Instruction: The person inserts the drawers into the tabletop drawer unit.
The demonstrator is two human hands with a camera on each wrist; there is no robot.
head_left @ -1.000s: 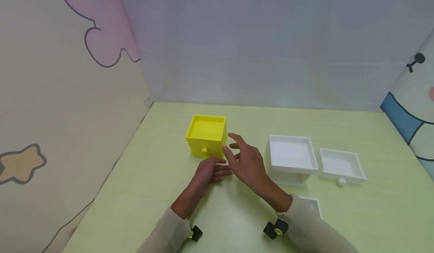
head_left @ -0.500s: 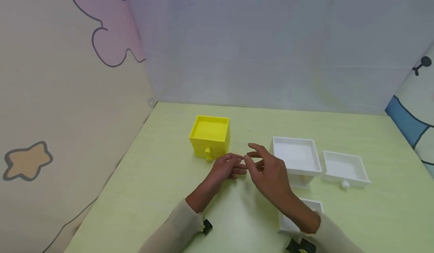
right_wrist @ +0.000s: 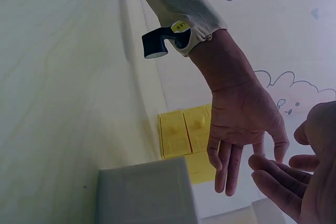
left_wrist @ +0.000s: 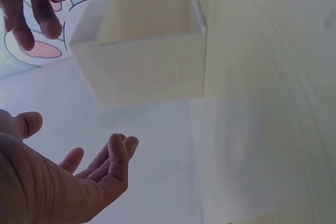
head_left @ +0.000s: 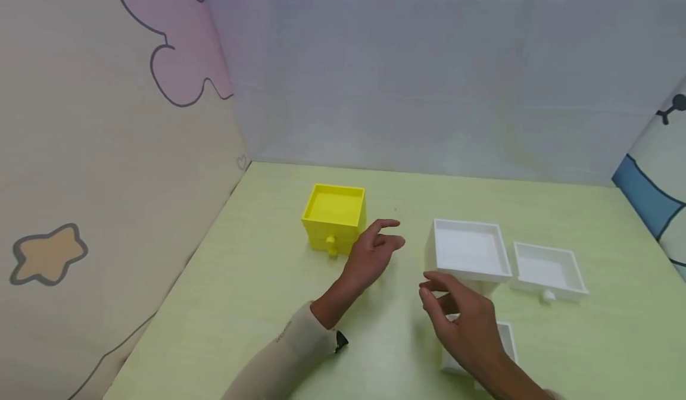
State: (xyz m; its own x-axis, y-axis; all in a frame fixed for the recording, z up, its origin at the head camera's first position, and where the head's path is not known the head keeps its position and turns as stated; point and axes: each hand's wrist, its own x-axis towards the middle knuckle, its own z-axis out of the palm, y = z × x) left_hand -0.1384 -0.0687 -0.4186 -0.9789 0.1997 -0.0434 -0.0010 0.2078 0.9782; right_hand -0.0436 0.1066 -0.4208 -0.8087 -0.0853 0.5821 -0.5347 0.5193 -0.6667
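Note:
My left hand hovers just to the right of a small yellow drawer box, fingers relaxed and holding nothing. The yellow box has knobs on its front and a shallow recessed top. My right hand, loosely bent and holding nothing, is above a white drawer that it partly hides. Behind that hand stands a white box with a recessed top. In the left wrist view the front of the white box shows an open cavity. The right wrist view shows both palms, the left hand with fingers extended.
Another white drawer with a round knob lies to the right of the white box. The pale green table meets a plain cloth wall at the back and a cartoon-printed wall on the left.
Both hands have moved right, away from the yellow box; they have separated, the right hand coming nearer and over the front white drawer. The head view has shifted slightly.

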